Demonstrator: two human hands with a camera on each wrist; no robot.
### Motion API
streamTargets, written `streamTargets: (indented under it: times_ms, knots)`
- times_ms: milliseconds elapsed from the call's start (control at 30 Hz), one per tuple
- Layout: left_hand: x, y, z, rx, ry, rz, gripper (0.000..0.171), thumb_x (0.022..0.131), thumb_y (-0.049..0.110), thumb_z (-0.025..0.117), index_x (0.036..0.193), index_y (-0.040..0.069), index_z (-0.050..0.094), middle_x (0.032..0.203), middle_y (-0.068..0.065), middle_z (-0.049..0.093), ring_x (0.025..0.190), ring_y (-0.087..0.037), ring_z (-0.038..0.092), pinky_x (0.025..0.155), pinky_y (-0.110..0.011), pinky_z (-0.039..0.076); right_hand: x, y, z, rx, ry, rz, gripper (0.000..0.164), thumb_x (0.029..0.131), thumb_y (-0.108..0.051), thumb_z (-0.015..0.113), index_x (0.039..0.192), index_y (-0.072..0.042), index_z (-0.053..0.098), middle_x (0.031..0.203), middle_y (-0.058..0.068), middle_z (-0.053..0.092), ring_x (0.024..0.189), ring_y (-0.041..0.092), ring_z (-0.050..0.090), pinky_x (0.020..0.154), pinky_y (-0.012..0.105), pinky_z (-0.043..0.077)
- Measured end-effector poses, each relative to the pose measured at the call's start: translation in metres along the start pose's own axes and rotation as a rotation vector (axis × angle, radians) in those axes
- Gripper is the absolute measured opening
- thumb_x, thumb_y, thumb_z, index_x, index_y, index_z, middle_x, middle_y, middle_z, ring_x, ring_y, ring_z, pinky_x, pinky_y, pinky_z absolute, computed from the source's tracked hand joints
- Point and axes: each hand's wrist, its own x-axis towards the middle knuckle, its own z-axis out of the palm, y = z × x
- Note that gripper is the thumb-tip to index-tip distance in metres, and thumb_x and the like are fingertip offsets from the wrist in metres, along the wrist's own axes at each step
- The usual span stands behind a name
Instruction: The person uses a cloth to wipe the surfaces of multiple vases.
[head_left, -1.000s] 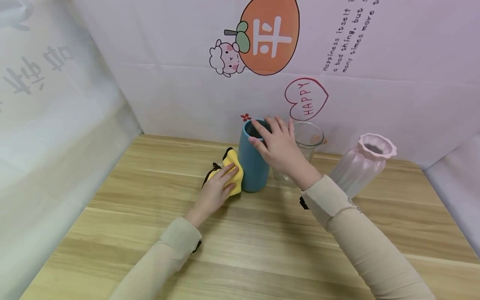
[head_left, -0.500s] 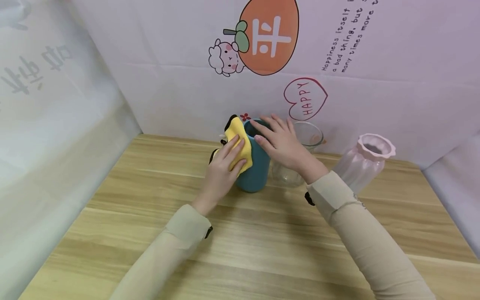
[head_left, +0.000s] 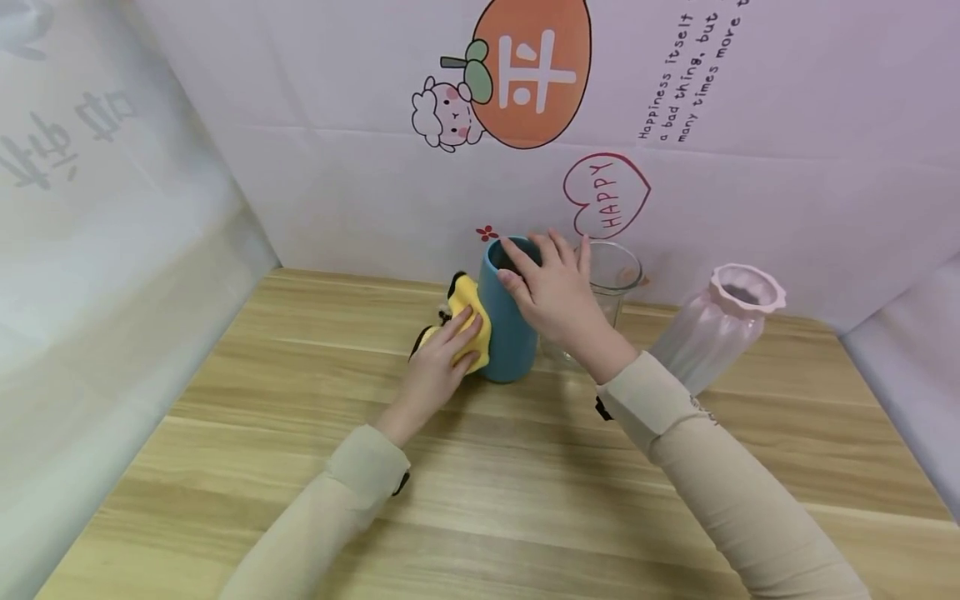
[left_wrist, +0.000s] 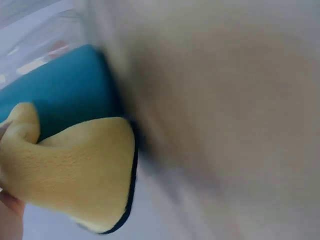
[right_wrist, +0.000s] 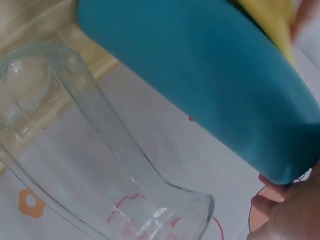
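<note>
A tall blue vase (head_left: 511, 333) stands upright on the table, its mouth towards the back wall. My left hand (head_left: 437, 361) holds a yellow cloth (head_left: 473, 321) with dark edging against the vase's left side. Up close in the left wrist view, the bunched cloth (left_wrist: 75, 165) lies along the blue wall. My right hand (head_left: 558, 296) grips the vase at its rim, with fingers over the opening. From the right wrist view, those fingertips wrap the rim end of the blue vase (right_wrist: 200, 75). The palm side of my left hand is hidden.
Just right of the blue vase stands a clear glass vase (head_left: 617, 279), partly behind my right hand. Farther right is a pink-and-white fluted vase (head_left: 712, 333), close to my right sleeve. A printed white sheet (head_left: 360, 192) hangs behind the wooden table (head_left: 247, 425).
The left hand with the cloth went up the blue vase's side near the rim, then came back down to about mid-height. My right hand stays at the rim, shifting only slightly.
</note>
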Motion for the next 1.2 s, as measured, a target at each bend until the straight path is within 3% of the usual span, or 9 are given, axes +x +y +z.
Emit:
streamTargets:
  times_ms: [100, 200, 367, 500, 600, 700, 833, 1000, 1200]
  knots:
    - [-0.009, -0.007, 0.003, -0.014, -0.106, -0.041, 0.048, 0.085, 0.009, 0.070, 0.131, 0.005, 0.058, 0.139, -0.016, 0.054, 0.122, -0.033, 0.057, 0.099, -0.042, 0.051, -0.001, 0.000, 0.001, 0.019, 0.011, 0.013, 0.053, 0.102, -0.044, 0.035, 0.149, -0.019, 0.036, 0.150, 0.024, 0.032, 0.144, 0.043, 0.019, 0.116, 0.067, -0.003]
    - [-0.012, -0.012, 0.003, -0.039, -0.119, -0.065, 0.047, 0.085, 0.007, 0.070, 0.131, 0.006, 0.059, 0.139, -0.014, 0.054, 0.122, -0.033, 0.057, 0.100, -0.043, 0.050, 0.000, 0.002, 0.002, 0.039, -0.004, 0.009, 0.054, 0.102, -0.044, 0.034, 0.150, -0.019, 0.033, 0.151, 0.025, 0.029, 0.145, 0.044, 0.018, 0.116, 0.067, -0.003]
    - [-0.007, -0.009, 0.002, -0.118, 0.085, -0.057, 0.044, 0.087, 0.005, 0.066, 0.130, 0.003, 0.058, 0.138, -0.015, 0.055, 0.122, -0.034, 0.057, 0.100, -0.041, 0.050, 0.003, 0.014, -0.002, 0.089, -0.089, -0.055, 0.055, 0.103, -0.046, 0.030, 0.152, -0.020, 0.028, 0.157, 0.020, 0.022, 0.148, 0.041, 0.011, 0.117, 0.065, -0.004]
    - [0.005, 0.004, -0.003, -0.152, 0.250, 0.059, 0.044, 0.086, 0.003, 0.067, 0.129, 0.000, 0.057, 0.136, -0.018, 0.055, 0.122, -0.033, 0.056, 0.100, -0.038, 0.051, 0.006, 0.027, -0.006, 0.144, -0.139, -0.112, 0.057, 0.102, -0.050, 0.026, 0.151, -0.021, 0.030, 0.159, 0.015, 0.021, 0.149, 0.038, 0.007, 0.118, 0.063, -0.005]
    - [0.015, 0.014, -0.007, -0.100, 0.297, 0.156, 0.043, 0.085, 0.003, 0.069, 0.127, 0.000, 0.059, 0.133, -0.019, 0.057, 0.117, -0.032, 0.058, 0.097, -0.037, 0.052, 0.006, 0.031, -0.006, 0.161, -0.136, -0.132, 0.061, 0.100, -0.056, 0.023, 0.150, -0.021, 0.034, 0.158, 0.017, 0.023, 0.149, 0.038, 0.007, 0.118, 0.063, -0.005]
    - [0.022, 0.020, -0.010, -0.057, 0.291, 0.191, 0.043, 0.084, 0.005, 0.070, 0.126, 0.001, 0.061, 0.132, -0.019, 0.058, 0.115, -0.033, 0.060, 0.097, -0.039, 0.053, 0.006, 0.028, -0.004, 0.146, -0.112, -0.131, 0.064, 0.098, -0.060, 0.021, 0.149, -0.022, 0.036, 0.156, 0.020, 0.026, 0.149, 0.038, 0.009, 0.117, 0.064, -0.006]
    - [0.024, 0.021, -0.012, -0.020, 0.258, 0.161, 0.044, 0.084, 0.008, 0.070, 0.127, 0.002, 0.061, 0.133, -0.018, 0.057, 0.115, -0.034, 0.060, 0.099, -0.042, 0.052, 0.005, 0.019, 0.000, 0.092, -0.065, -0.111, 0.057, 0.100, -0.052, 0.029, 0.148, -0.021, 0.037, 0.153, 0.021, 0.029, 0.148, 0.039, 0.013, 0.117, 0.065, -0.007]
    - [0.022, 0.016, -0.012, 0.002, 0.229, 0.122, 0.045, 0.084, 0.008, 0.070, 0.128, 0.003, 0.060, 0.135, -0.018, 0.056, 0.118, -0.034, 0.058, 0.100, -0.043, 0.050, 0.002, 0.007, 0.004, 0.028, 0.006, -0.086, 0.051, 0.101, -0.041, 0.038, 0.146, -0.019, 0.040, 0.149, 0.024, 0.035, 0.145, 0.042, 0.020, 0.116, 0.068, -0.002]
    - [0.014, 0.008, -0.008, 0.022, 0.178, 0.103, 0.045, 0.083, 0.010, 0.071, 0.127, 0.002, 0.061, 0.134, -0.018, 0.057, 0.116, -0.034, 0.059, 0.099, -0.044, 0.051, 0.002, 0.003, 0.006, 0.018, 0.019, -0.062, 0.052, 0.101, -0.043, 0.036, 0.148, -0.020, 0.037, 0.152, 0.022, 0.032, 0.146, 0.044, 0.017, 0.117, 0.067, -0.001]
